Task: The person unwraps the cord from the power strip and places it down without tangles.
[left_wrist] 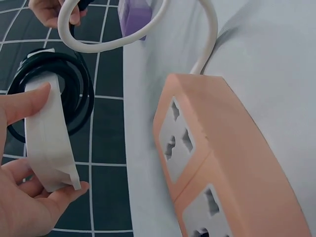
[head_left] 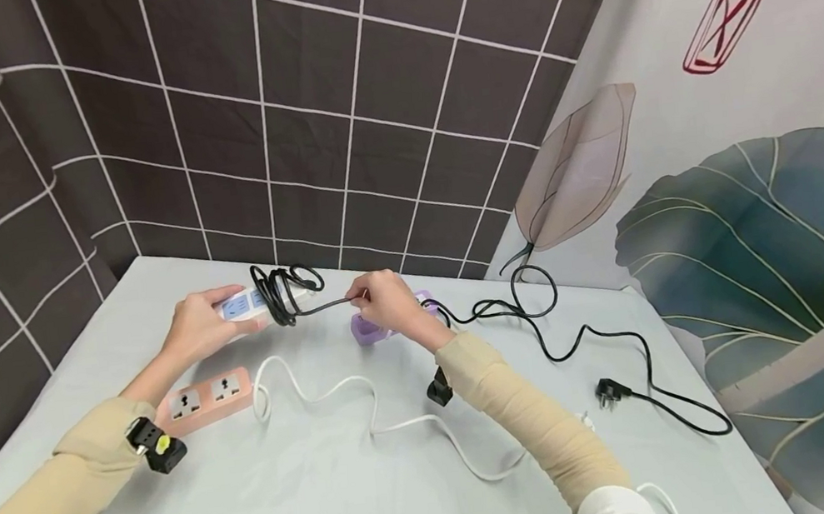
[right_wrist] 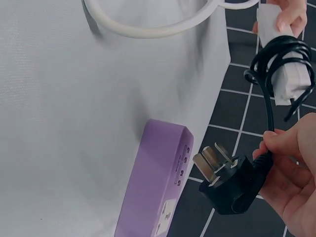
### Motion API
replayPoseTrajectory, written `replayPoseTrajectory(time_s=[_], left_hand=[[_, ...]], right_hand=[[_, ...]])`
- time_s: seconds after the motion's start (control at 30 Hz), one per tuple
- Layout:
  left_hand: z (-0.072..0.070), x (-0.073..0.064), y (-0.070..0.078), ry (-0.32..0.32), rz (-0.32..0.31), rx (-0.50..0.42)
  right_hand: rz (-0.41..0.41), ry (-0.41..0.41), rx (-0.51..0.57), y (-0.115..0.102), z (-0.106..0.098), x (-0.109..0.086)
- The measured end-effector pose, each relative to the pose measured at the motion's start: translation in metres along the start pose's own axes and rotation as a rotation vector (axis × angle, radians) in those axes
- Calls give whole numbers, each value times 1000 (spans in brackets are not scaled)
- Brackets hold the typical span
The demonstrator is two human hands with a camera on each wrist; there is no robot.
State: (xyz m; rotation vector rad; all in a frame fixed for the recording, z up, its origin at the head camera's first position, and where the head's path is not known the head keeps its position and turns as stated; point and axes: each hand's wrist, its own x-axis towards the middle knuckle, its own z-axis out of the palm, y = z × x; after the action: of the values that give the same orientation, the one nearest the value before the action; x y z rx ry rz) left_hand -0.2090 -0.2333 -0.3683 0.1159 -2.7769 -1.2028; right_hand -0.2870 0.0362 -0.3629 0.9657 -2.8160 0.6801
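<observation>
My left hand (head_left: 197, 328) grips a white power strip (head_left: 238, 305) with blue socket faces by one end, thumb on one side and fingers on the other. Several loops of black cord (head_left: 276, 298) are wound around the strip's other end. A stretch of that cord runs across to my right hand (head_left: 386, 301), which pinches it between thumb and fingers. In the right wrist view, the cord's black three-pin plug (right_wrist: 229, 185) sticks out beside those fingers, prongs bare. A purple power strip (right_wrist: 153, 163) lies on the table, partly hidden by my right hand in the head view.
A pink power strip (head_left: 204, 403) lies near my left wrist, its white cord (head_left: 374, 395) curving across the table under my right forearm. Farther right, another black cord (head_left: 541, 335) winds to a black plug (head_left: 610, 391). Dark grid-patterned cloth (head_left: 219, 143) hangs behind the table.
</observation>
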Motion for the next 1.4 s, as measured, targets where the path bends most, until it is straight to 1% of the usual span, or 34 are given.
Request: replayPoseTrajectory(time_s=[0.1, 0.23, 0.33, 0.43, 0.57, 0.67, 0.8, 1.07, 1.23, 1.4], left_hand=[[1, -2, -1, -19, 10, 10], [1, -1, -2, -56, 28, 26], [-1, 1, -1, -75, 47, 32], [-2, 4, 1, -80, 69, 40], [-3, 6, 3, -85, 86, 55], [-2, 7, 2, -95, 80, 59], [0, 7, -1, -104, 75, 59], [4, 9, -9, -98, 100, 91], [6, 10, -14, -103, 81, 99], [8, 12, -18, -90, 55, 78]], right_hand=[[24, -8, 9, 2, 0, -1], [29, -1, -1, 4, 0, -1], [19, 30, -15, 4, -1, 0], [14, 70, -16, 4, -3, 2], [41, 103, -3, 3, -6, 3], [67, 124, -5, 4, -7, 3], [79, 160, -23, 6, -8, 2], [84, 207, -59, 6, -13, 1], [81, 233, -63, 4, -19, -3], [63, 253, -60, 6, -22, -8]])
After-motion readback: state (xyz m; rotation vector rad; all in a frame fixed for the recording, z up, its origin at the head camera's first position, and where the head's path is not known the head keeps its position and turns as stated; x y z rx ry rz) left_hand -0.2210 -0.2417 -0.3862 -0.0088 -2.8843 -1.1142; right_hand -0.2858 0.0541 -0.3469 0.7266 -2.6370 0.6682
